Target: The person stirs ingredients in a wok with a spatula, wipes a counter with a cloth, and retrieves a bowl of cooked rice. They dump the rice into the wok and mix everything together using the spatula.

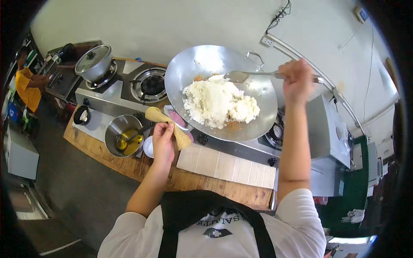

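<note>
A large metal wok (264, 99) stands on the stove and holds a mound of white rice (215, 101), with orange-brown bits around its edges. My right hand (297, 81) is closed around the long handle of a metal wok spatula (258, 73), whose head rests at the far side of the rice. My left hand (164, 139) pinches a folded tan cloth (183, 139) at the near left rim of the wok. Whether a wok handle is under the cloth cannot be seen.
To the left, a steel pot (112, 144) holds yellow oil and a ladle. A lidded pot (94, 64) sits on the far left burner, beside a bare burner (150, 85). A beige board (226, 165) lies along the wooden counter edge (211, 185). Another person (30, 86) stands far left.
</note>
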`<state>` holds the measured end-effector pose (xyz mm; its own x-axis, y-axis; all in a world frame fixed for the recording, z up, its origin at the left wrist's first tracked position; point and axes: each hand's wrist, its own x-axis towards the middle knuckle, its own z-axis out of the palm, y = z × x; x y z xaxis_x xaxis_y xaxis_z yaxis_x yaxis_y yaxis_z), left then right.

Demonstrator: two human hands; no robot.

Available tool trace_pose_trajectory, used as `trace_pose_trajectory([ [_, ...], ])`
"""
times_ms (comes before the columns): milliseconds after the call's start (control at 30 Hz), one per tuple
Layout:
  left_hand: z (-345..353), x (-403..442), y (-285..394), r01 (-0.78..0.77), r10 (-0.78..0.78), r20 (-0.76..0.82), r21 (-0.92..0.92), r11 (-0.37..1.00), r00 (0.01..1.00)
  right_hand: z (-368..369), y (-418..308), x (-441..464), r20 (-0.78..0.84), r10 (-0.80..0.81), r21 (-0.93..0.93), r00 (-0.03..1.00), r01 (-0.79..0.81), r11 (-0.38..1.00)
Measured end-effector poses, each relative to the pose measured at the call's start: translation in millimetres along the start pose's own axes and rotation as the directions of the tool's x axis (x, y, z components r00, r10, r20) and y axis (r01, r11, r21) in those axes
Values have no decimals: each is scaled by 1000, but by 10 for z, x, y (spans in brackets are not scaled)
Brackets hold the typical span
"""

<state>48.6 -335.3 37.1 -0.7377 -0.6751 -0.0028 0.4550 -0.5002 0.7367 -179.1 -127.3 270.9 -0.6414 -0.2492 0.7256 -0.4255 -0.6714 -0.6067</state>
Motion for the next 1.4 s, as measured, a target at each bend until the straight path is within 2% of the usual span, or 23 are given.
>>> trace_pose_trajectory([
  [100,138,45,-38,-29,27,-85,-28,999,996,365,-210,-84,178,24,1,984,-24,1000],
  [167,277,60,-6,-26,18,-141,-58,998,990,468,248,-395,4,119,-167,993,-116,979],
  [200,321,72,1,-23,8,-157,-89,996,987,270,618,-512,36,96,-250,995,-84,964],
  [233,339,68,-8,-24,2,-174,-125,992,985,172,877,-593,87,87,-173,992,-71,982],
  [267,336,78,0,-12,-13,-174,-139,990,985,6,1105,-691,111,117,-315,987,-77,946],
  [300,328,70,11,15,-40,-170,-148,989,985,23,1308,-862,-31,55,-289,998,-62,955],
  [333,342,93,11,28,-56,-162,-166,986,985,-165,1404,-919,187,45,-399,981,34,917],
  [400,334,164,-5,-15,-10,-180,-135,991,984,-110,1544,-804,-9,4,-261,1000,-6,965],
  [467,315,68,-9,33,-62,-220,-131,991,974,-279,1420,-380,-315,172,-117,933,-218,969],
  [533,386,66,77,93,-141,-271,-185,978,952,-183,870,-33,-299,87,-276,950,-174,945],
  [667,330,30,38,161,-203,-118,-292,943,972,113,-200,-8,197,125,4,972,-128,992],
  [733,300,34,-11,156,-187,-102,-251,955,977,355,59,-415,-204,97,-239,974,-145,960],
  [800,331,58,-22,142,-170,-110,-232,962,979,366,642,-735,-298,124,-260,946,-206,943],
  [867,428,56,25,118,-154,-146,-229,966,977,175,1084,-916,78,190,-259,979,-164,952],
  [967,440,71,72,170,-202,-143,-209,963,969,3,1301,-876,105,167,-226,980,-140,964],
  [1000,448,20,62,190,-221,-140,-207,960,965,5,1180,-743,-79,283,-50,956,-288,956],
  [1033,455,22,78,197,-226,-134,-203,959,965,-303,1196,-583,-60,130,-382,990,-143,913],
  [1067,468,71,103,188,-217,-130,-204,961,968,-211,911,-389,-104,215,-44,971,-220,974],
  [1100,456,82,76,187,-227,-213,-193,963,950,-193,631,-205,-11,127,-126,992,-127,984],
  [1167,367,105,7,162,-199,-188,-193,968,962,154,124,43,-58,12,-114,998,-19,993],
  [1233,379,72,8,148,-180,-183,-176,973,966,273,43,166,62,-43,-57,997,47,997],
  [1333,569,27,142,178,-209,-226,-150,972,951,144,899,176,118,-13,-28,993,17,999],
  [1400,516,55,92,141,-169,-196,-149,979,966,110,1782,-241,25,49,-79,998,-47,996],
])
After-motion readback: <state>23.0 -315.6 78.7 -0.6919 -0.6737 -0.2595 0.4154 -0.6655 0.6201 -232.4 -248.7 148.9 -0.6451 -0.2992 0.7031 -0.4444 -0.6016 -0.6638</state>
